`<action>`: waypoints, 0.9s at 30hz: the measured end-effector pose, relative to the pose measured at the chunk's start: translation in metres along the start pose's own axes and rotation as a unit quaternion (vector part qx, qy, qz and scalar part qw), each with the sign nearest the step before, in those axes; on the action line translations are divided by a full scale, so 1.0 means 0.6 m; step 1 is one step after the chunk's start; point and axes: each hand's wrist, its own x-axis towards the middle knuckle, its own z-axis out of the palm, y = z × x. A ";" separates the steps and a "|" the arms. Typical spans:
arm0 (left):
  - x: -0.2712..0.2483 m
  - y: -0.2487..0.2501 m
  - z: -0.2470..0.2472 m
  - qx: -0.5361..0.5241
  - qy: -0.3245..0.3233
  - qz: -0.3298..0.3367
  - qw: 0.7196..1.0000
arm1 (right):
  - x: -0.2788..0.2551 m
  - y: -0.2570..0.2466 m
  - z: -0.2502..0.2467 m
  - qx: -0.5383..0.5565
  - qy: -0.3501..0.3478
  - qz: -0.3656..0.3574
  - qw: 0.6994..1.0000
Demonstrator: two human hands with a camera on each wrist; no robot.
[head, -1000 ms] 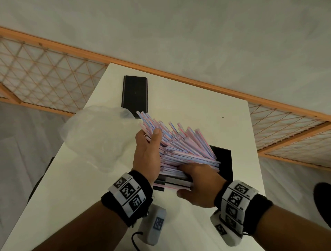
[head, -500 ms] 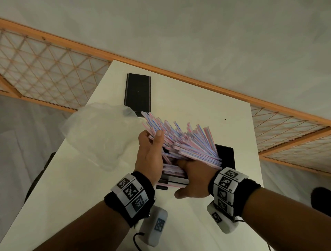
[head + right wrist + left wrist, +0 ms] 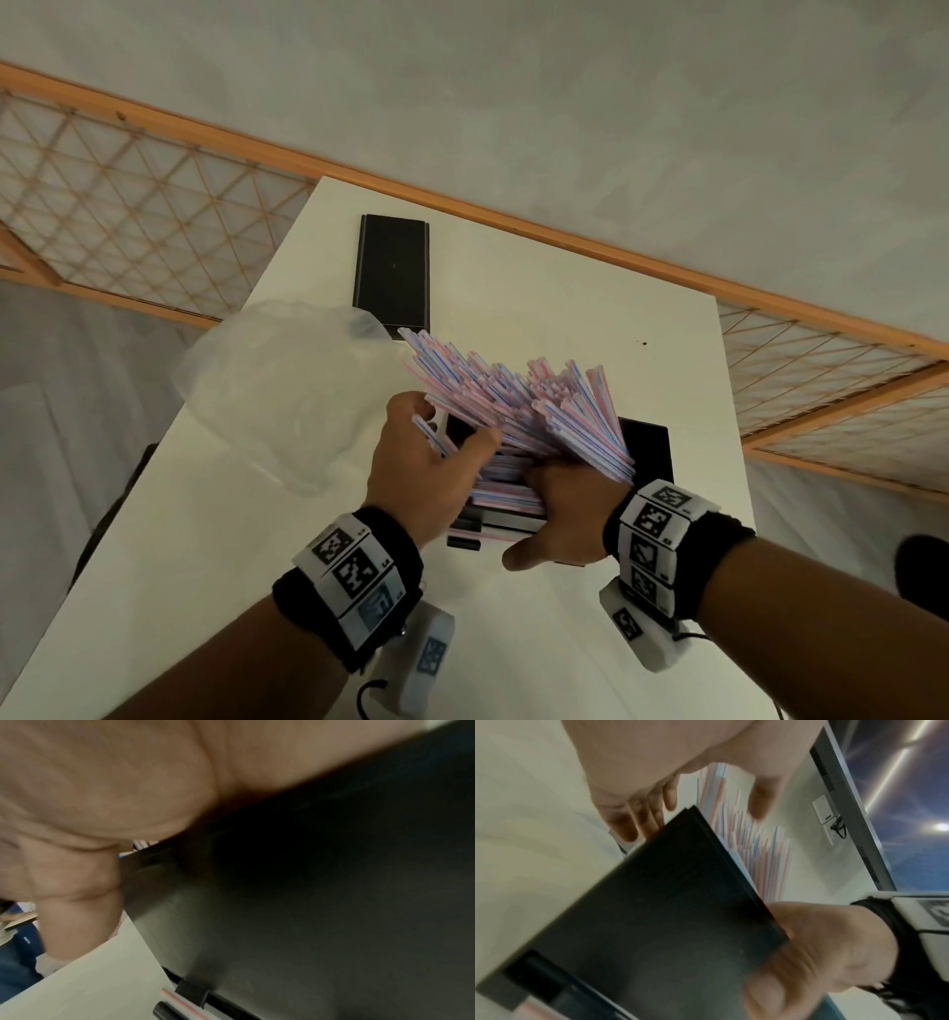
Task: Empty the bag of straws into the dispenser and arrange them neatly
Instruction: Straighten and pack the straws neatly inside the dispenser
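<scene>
A thick bundle of pink-and-blue striped straws stands slanted and fanned out of the black dispenser. My left hand grips the bundle's left side between thumb and fingers. My right hand is at the dispenser's near right corner. Its fingers are buried among the straws' lower ends and its thumb sticks out in front. From the left wrist, the straws rise behind the dispenser wall, between my left hand and my right hand. The right wrist view is filled by my right hand and the dispenser.
The empty clear plastic bag lies crumpled on the white table, left of the dispenser. A flat black lid lies near the far edge. A single straw lies at the dispenser's front slot. Netted railings flank the table.
The bundle has been tipped up steeper and fanned wider. My right hand has slid further in under the straws, and my left thumb has moved across them.
</scene>
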 end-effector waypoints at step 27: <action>-0.004 0.034 -0.018 0.115 -0.038 0.034 0.992 | -0.004 0.023 0.019 0.191 0.099 -0.093 0.972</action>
